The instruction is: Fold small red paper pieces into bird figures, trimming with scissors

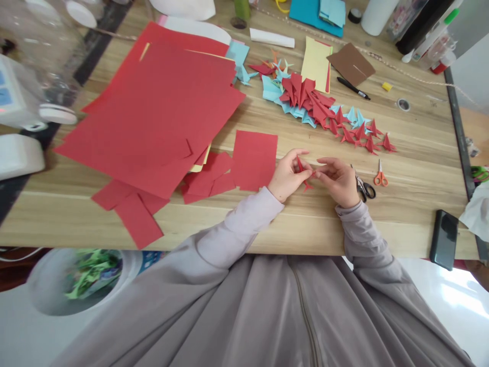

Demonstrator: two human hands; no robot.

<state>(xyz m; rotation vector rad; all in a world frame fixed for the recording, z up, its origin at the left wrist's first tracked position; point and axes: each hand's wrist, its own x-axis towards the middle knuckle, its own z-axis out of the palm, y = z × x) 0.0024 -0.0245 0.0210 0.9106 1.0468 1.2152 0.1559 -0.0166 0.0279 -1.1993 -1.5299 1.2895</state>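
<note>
Between my two hands is a small folded red paper crane, partly hidden by the fingers. My left hand pinches its body between thumb and fingers. The thumb and fingertips of my right hand close on its right-hand tip. Just left of my left hand lies a square of red paper. Black-handled scissors lie beside my right hand, partly covered by it, and small orange scissors lie further right. Beyond the hands are several finished red cranes in rows, with light blue cranes among them.
Large red sheets are stacked at the left, with cut red pieces around them. A phone overhangs the front edge at right. Further back are a black pen, brown paper and yellow paper. A bin stands below left.
</note>
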